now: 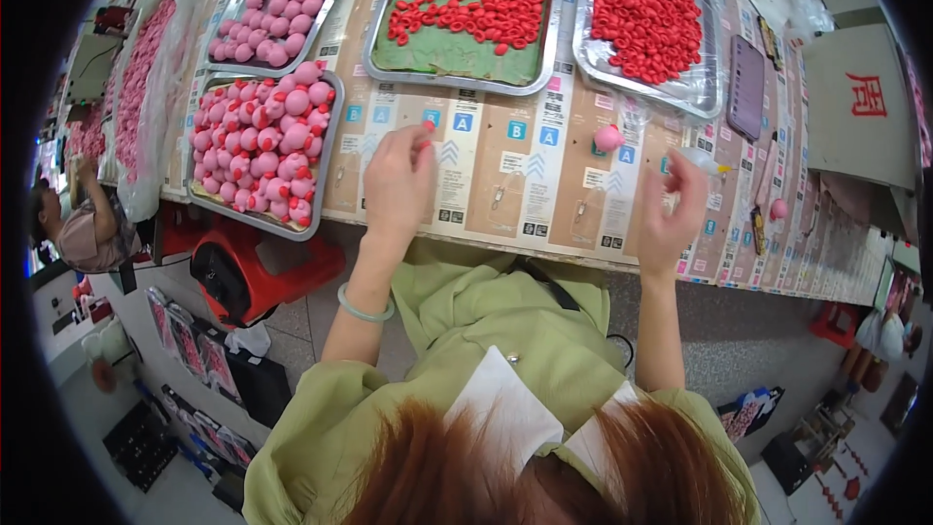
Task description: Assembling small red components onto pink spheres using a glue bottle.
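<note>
My left hand (pixel 400 180) is over the near part of the table, its thumb and fingers pinched on a small red piece (pixel 428 125). To the right, my right hand (pixel 675 209) is raised with fingers bent and a gap between thumb and forefinger; I see nothing held there. Just beyond it is a translucent squeeze bottle (pixel 698 157) with a yellow tip, partly behind the fingers. A pink ball (pixel 608 139) with a small knob sits between my hands, nearer the right one. Left of my left hand, a metal tray (pixel 335 122) is heaped with pink balls bearing red pieces.
Plain pink balls fill another tray (pixel 216 60) at the far left. Red rings cover a green-lined tray (pixel 466 84) and pile up in a clear-lined tray (pixel 714 87). A purple phone (pixel 745 87) lies at right, near a loose pink ball (pixel 778 208). A red stool (pixel 267 267) stands below.
</note>
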The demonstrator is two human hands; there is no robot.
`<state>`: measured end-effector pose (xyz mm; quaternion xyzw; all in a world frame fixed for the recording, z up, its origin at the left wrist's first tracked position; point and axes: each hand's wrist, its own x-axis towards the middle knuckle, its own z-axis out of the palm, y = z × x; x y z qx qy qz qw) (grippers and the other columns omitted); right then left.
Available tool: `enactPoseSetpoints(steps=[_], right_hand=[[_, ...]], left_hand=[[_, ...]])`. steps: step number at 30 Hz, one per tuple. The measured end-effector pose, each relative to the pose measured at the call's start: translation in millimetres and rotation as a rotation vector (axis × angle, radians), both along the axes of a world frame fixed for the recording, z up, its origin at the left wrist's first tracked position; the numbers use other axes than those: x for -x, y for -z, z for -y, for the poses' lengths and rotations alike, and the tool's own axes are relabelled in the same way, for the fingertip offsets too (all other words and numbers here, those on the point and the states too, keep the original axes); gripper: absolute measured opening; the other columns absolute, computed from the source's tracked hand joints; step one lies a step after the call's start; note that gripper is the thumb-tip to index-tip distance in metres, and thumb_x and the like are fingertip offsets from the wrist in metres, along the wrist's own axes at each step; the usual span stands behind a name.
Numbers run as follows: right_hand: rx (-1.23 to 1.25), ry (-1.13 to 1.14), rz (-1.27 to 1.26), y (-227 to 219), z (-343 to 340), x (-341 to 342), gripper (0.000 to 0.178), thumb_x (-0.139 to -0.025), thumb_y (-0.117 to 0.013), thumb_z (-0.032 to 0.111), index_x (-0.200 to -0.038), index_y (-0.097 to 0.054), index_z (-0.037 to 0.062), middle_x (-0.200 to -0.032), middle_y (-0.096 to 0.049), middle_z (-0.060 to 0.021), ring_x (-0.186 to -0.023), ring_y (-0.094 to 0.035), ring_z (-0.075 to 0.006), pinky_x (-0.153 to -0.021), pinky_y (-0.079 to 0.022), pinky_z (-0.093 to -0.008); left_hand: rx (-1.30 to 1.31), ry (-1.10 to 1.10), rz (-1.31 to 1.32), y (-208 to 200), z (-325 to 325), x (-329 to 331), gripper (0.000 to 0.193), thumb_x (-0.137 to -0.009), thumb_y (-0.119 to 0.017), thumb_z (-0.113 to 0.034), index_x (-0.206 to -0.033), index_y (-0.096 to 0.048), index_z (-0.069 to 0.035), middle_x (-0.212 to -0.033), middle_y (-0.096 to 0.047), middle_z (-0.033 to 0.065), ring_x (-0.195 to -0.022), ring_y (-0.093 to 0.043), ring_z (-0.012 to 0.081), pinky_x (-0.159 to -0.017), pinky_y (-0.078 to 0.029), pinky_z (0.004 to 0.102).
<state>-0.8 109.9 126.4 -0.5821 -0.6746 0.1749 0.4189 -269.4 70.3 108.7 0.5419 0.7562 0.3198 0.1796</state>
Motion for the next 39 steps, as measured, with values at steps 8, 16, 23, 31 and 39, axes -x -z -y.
enactPoseSetpoints(steps=[8,16,23,31,39], right_hand=[[0.005,0.316,-0.196,21,-9,-44,0.05,-0.071,-0.063,0.005,-0.113,-0.037,0.0009,-0.113,-0.04,-0.0088,-0.105,-0.04,-0.0153,-0.085,-0.034,-0.0291],[0.231,0.147,-0.632,22,-14,-46,0.033,-0.077,-0.057,0.005,-0.107,-0.044,-0.0016,-0.094,-0.054,-0.0087,-0.084,-0.053,-0.0149,-0.076,-0.041,-0.0262],[0.543,-0.181,-1.069,-37,16,3,0.044,-0.08,-0.05,0.01,-0.118,-0.036,-0.0053,-0.095,-0.054,-0.0135,-0.088,-0.055,-0.0255,-0.072,-0.047,-0.0339],[0.687,-0.303,-0.975,-38,27,23,0.04,-0.077,-0.052,0.005,-0.115,-0.039,-0.0042,-0.094,-0.054,-0.0118,-0.085,-0.057,-0.0197,-0.069,-0.049,-0.0298],[0.708,-0.316,-0.934,-37,29,28,0.038,-0.078,-0.053,0.006,-0.113,-0.041,-0.0037,-0.094,-0.054,-0.0113,-0.085,-0.057,-0.0189,-0.069,-0.048,-0.0288]], left_hand=[[0.052,-0.114,1.39,-12,5,-20,0.018,-0.081,-0.05,-0.003,-0.099,-0.053,0.003,-0.09,-0.056,0.0062,-0.082,-0.054,0.0124,-0.071,-0.044,0.0214],[0.221,0.002,1.675,-27,5,-46,0.021,-0.082,-0.048,-0.002,-0.103,-0.049,0.002,-0.092,-0.057,0.008,-0.086,-0.056,0.0119,-0.073,-0.047,0.0187],[0.216,0.029,1.871,-27,3,-52,0.026,-0.084,-0.049,-0.007,-0.108,-0.048,0.002,-0.096,-0.056,0.0091,-0.084,-0.056,0.0131,-0.074,-0.046,0.0225],[0.215,-0.028,1.837,-37,2,-51,0.03,-0.086,-0.045,-0.007,-0.113,-0.043,0.004,-0.101,-0.055,0.0114,-0.088,-0.057,0.0147,-0.077,-0.047,0.0223],[0.21,-0.025,1.802,-36,7,-48,0.028,-0.083,-0.047,-0.004,-0.111,-0.045,0.002,-0.102,-0.055,0.0123,-0.092,-0.056,0.0167,-0.08,-0.047,0.0243]])
